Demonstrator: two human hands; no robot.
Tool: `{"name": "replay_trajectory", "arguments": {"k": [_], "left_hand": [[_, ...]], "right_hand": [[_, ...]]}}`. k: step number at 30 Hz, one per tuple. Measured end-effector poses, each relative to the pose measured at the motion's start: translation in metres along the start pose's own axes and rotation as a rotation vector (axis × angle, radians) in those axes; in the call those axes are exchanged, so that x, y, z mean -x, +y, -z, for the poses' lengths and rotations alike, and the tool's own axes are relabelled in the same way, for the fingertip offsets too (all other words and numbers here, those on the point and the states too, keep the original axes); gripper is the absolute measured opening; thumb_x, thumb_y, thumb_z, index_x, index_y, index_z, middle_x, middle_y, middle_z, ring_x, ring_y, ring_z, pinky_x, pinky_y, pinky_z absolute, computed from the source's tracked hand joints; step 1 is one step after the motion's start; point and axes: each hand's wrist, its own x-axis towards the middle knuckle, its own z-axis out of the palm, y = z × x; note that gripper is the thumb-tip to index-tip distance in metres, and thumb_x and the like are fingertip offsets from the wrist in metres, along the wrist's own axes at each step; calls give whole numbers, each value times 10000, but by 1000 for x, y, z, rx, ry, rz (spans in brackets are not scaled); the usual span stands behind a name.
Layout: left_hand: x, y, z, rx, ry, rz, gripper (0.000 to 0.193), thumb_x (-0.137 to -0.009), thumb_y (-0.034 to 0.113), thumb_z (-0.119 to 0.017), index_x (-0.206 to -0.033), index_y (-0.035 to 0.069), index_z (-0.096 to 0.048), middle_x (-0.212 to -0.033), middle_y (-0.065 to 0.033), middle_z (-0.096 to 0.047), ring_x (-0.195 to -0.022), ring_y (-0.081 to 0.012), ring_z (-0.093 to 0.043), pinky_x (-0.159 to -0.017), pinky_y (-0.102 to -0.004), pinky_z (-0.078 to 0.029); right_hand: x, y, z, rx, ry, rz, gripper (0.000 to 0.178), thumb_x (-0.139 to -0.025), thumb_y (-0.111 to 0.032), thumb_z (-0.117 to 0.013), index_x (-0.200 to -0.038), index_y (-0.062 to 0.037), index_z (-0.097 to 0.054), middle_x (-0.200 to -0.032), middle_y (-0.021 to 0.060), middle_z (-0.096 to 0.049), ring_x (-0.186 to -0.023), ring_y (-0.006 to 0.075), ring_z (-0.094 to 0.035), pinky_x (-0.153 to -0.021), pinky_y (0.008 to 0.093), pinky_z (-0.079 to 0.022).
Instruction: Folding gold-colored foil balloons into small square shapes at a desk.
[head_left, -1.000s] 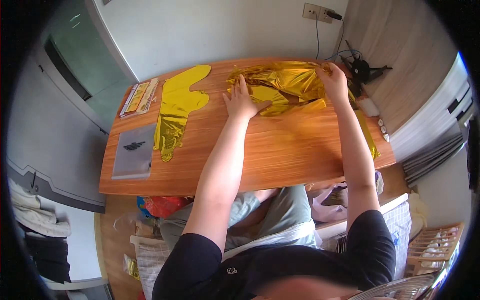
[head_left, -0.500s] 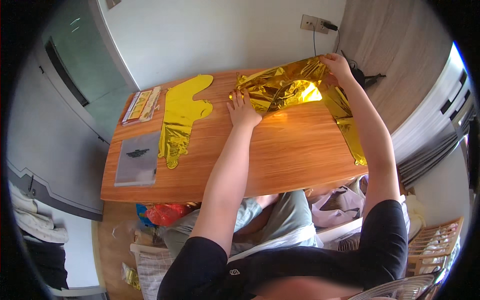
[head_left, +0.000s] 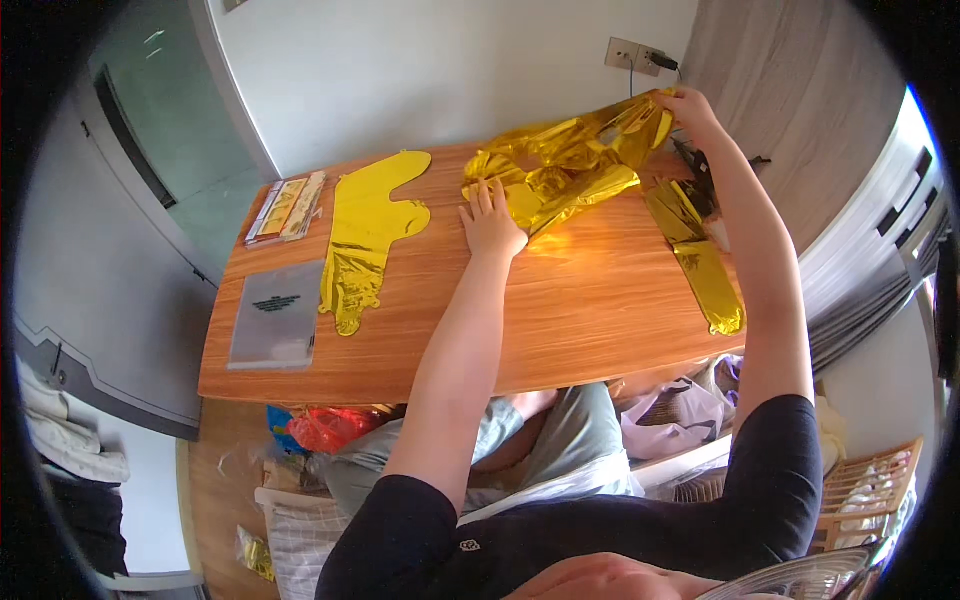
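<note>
A crinkled gold foil balloon (head_left: 575, 165), without air in it, stretches across the far middle of the table. Its far right end is raised off the wood, pinched in the closed fingers of my right hand (head_left: 692, 112). Flat on its left end lies my left hand (head_left: 494, 225), fingers spread. To the left a second gold foil balloon (head_left: 365, 225) rests flat, wide at the top and narrow toward the near end. Another gold foil piece (head_left: 705, 285), long and partly folded, lies by the right edge below my right forearm.
The wooden table (head_left: 470, 330) meets a white wall behind. At its left are a clear plastic sleeve (head_left: 275, 315) and a stack of printed packets (head_left: 285, 208). A black item (head_left: 695, 170) sits at the far right, under a wall socket (head_left: 635, 56). Bags lie below the near edge.
My right hand has lifted its end of the balloon slightly up and to the right, and the foil has billowed and turned. My left hand stays pressed on the other end.
</note>
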Motion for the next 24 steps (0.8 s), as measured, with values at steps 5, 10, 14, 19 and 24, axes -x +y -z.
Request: {"name": "replay_trajectory", "arguments": {"k": [5, 10, 14, 19, 24], "left_hand": [[2, -15, -7, -1, 32, 28, 1048, -881, 473, -726, -1668, 141, -118, -1737, -169, -69, -1611, -320, -50, -1279, -553, -118], [-1, -5, -9, 49, 70, -29, 1261, -745, 839, -677, -1656, 120, -183, -1715, -231, -119, -1600, -365, -103, -1266, -576, -155], [-3, 2, -10, 70, 63, -29, 1265, -736, 859, -660, -1649, 110, -204, -1706, -233, -161, -1598, -366, -110, -1274, -562, -137], [-5, -5, -9, 76, 35, -37, 1250, -743, 864, -646, -1646, 111, -221, -1698, -237, -190, -1595, -374, -124, -1278, -556, -118], [-7, -5, -3, 2, -108, -73, 1252, -732, 911, -594, -1643, 118, -263, -1709, -224, -167, -1601, -362, -99, -1279, -563, -86]], "right_hand": [[-6, -11, 4, 60, 51, 19, 566, -953, -413, -747, -1360, -29, -658, -1265, 152, -681, -1127, 320, -657, -933, 489, -522], [-32, 1, 58, 268, 198, 58, 608, -958, -480, -724, -1346, -16, -655, -1247, 169, -700, -1119, 307, -670, -935, 466, -527], [-36, 12, 98, 159, 402, 77, 615, -919, -551, -725, -1242, -28, -717, -1121, 154, -747, -1016, 300, -713, -886, 457, -543], [-34, 18, 138, 224, 559, 105, 580, -904, -532, -725, -1262, -76, -731, -1127, 164, -759, -1053, 318, -722, -902, 451, -546], [-30, 38, 196, 351, 668, 15, 571, -898, -539, -709, -1205, -58, -752, -1150, 201, -752, -1062, 381, -714, -933, 466, -546]]}}
